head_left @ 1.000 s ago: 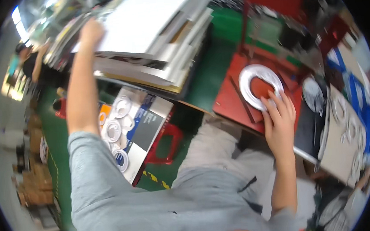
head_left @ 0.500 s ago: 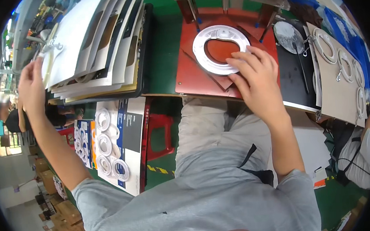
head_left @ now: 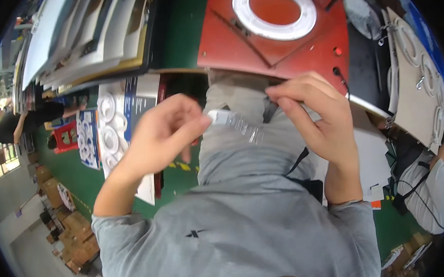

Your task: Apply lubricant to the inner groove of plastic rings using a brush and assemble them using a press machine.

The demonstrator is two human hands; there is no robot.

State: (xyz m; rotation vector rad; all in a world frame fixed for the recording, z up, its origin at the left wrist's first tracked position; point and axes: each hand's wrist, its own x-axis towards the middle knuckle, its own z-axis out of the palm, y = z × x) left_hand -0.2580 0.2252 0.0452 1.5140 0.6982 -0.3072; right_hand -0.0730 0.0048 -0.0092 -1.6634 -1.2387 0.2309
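Note:
My left hand (head_left: 167,134) is closed, thumb against fingers, pinching the white end of a small clear plastic strip (head_left: 239,126). The strip extends rightward over my lap and is blurred, so its exact kind does not show. Opposite it, my right hand (head_left: 318,114) is raised with bent fingers, the thumb tip a little apart from the index finger; I see nothing held there. Beyond both hands, a white plastic ring (head_left: 242,16) lies flat on a red board (head_left: 221,53), with neither hand touching it.
At the far left stands a stack of large sheets (head_left: 123,47) in a dark tray. More white rings hang on a beige panel (head_left: 400,69) at the right, beside a grey round dish (head_left: 361,15). A person in dark clothing (head_left: 43,120) is at the left.
My right hand has left the white ring and drawn back toward my lap. My left hand has come from the sheet stack to the middle, with the clear strip now visible. The view has tilted downward.

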